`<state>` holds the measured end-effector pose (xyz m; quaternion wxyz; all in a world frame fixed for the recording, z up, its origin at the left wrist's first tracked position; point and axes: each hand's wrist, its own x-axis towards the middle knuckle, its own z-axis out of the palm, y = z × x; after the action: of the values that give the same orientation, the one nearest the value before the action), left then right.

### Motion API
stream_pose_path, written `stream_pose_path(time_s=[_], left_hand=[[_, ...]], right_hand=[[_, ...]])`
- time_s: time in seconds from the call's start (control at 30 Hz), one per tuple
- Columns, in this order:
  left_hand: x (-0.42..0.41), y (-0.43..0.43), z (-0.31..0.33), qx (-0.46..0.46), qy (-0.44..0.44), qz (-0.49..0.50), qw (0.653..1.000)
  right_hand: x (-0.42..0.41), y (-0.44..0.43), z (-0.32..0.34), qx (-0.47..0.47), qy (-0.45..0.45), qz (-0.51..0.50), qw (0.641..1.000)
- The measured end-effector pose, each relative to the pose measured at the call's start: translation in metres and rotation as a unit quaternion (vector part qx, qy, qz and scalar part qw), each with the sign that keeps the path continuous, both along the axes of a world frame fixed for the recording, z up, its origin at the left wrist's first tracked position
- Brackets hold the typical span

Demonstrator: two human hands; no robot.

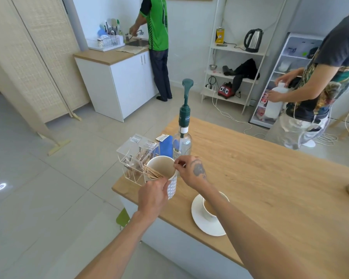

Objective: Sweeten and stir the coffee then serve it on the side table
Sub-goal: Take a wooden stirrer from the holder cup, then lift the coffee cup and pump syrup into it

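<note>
A white coffee cup (208,210) with light brown coffee stands on a white saucer (201,224) near the table's front edge, partly hidden by my right forearm. Further left, my left hand (153,195) grips a patterned paper cup (172,186) tilted toward me, holding several wooden stir sticks (153,173). My right hand (191,172) is over the cup's rim, thumb and forefinger pinched together; I cannot tell if a stick is between them. A clear syrup bottle (182,143) with a green pump stands just behind the cup.
A clear acrylic organiser (135,156) with sachets sits at the wooden table's (270,178) left corner, blue packets behind it. One person stands at the sink counter far left. Another holds a white bottle by the open fridge on the right. White cables lie on the floor.
</note>
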<state>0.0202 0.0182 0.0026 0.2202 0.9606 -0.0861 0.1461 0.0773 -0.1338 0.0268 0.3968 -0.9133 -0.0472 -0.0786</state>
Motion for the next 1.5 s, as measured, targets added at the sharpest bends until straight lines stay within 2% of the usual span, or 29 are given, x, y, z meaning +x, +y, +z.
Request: stream_pose_path(time_s=[0.17, 0.23, 0.43, 0.6, 0.73, 0.93, 1.0, 1.17, 1.3, 1.5], left_hand=[[0.002, 0.001, 0.007, 0.068, 0.016, -0.008, 0.998], [0.003, 0.002, 0.008, 0.094, 0.025, -0.010, 0.995], [0.011, 0.000, 0.016, 0.195, 0.059, -0.014, 0.979], [0.010, -0.004, 0.019, 0.225, 0.092, -0.036, 0.969], [0.009, -0.002, 0.014, 0.221, 0.075, -0.053, 0.971], [0.011, -0.002, 0.010, 0.091, -0.002, -0.132, 0.987], [0.009, -0.009, 0.007, 0.051, 0.002, -0.178, 0.983], [0.007, -0.035, -0.012, 0.048, 0.088, -0.232, 0.968], [0.015, -0.051, -0.037, 0.054, 0.201, -0.216, 0.954], [0.019, -0.069, -0.049, 0.026, 0.298, -0.173, 0.938]], right_hand=[[-0.005, -0.011, 0.025, 0.036, -0.064, -0.018, 0.997], [-0.010, -0.020, 0.040, 0.084, -0.082, -0.035, 0.993], [-0.038, -0.066, 0.073, 0.252, -0.124, -0.139, 0.950], [-0.074, -0.125, 0.064, 0.279, -0.118, -0.231, 0.925], [-0.103, -0.163, 0.044, 0.272, -0.069, -0.299, 0.912], [-0.134, -0.182, 0.009, 0.253, 0.035, -0.334, 0.907], [-0.140, -0.182, 0.000, 0.244, 0.068, -0.338, 0.906], [-0.149, -0.179, -0.030, 0.228, 0.151, -0.348, 0.897], [-0.144, -0.175, -0.051, 0.207, 0.192, -0.353, 0.892], [-0.125, -0.168, -0.071, 0.228, 0.259, -0.334, 0.877]])
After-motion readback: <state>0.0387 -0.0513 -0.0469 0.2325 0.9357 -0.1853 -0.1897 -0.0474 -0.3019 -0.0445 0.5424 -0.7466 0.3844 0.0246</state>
